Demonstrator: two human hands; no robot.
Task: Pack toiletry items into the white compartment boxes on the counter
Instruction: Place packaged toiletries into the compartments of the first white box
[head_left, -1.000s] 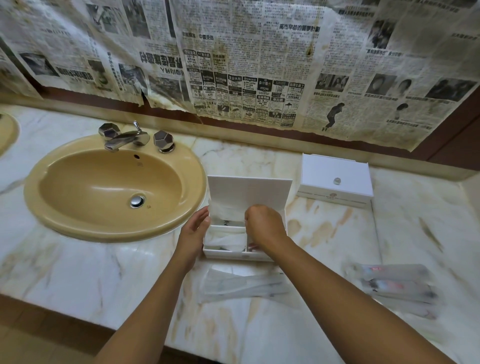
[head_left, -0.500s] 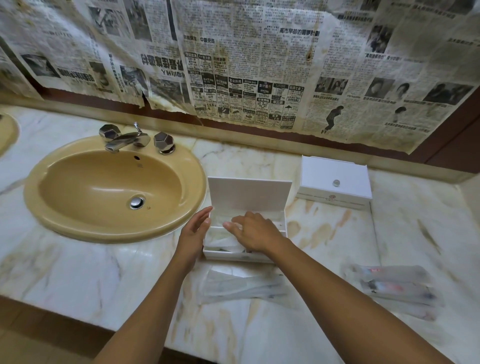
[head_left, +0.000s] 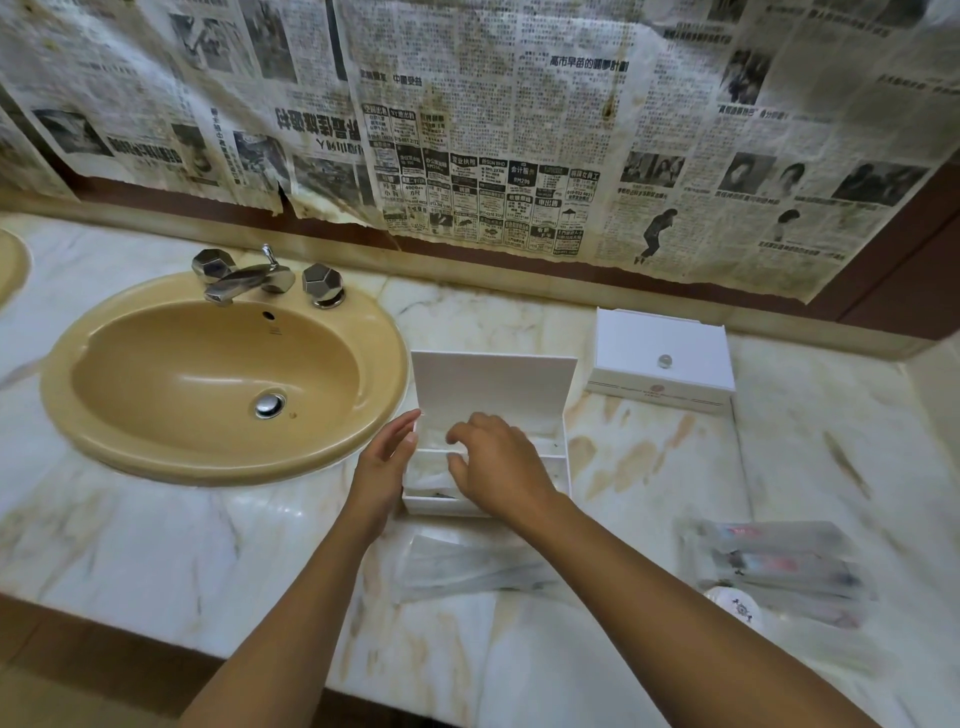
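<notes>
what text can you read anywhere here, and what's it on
"高市早苗的圓夢計劃": headline on the newspaper covering the wall.
"中國受益": smaller heading on the same sheet.
"RM298": in the block of small adverts on it.
Other newspaper print: too small or blurred to read.
Closed white box: round emblem and a line of print on its front, unreadable.
Wrapped packets on the counter: print blurred.

The open box (head_left: 491, 384) sits right of the sink (head_left: 223, 374), the closed box (head_left: 662, 358) farther right.

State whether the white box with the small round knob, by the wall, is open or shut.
Shut: the white box with the round knob has its lid lying flat on top.
</notes>
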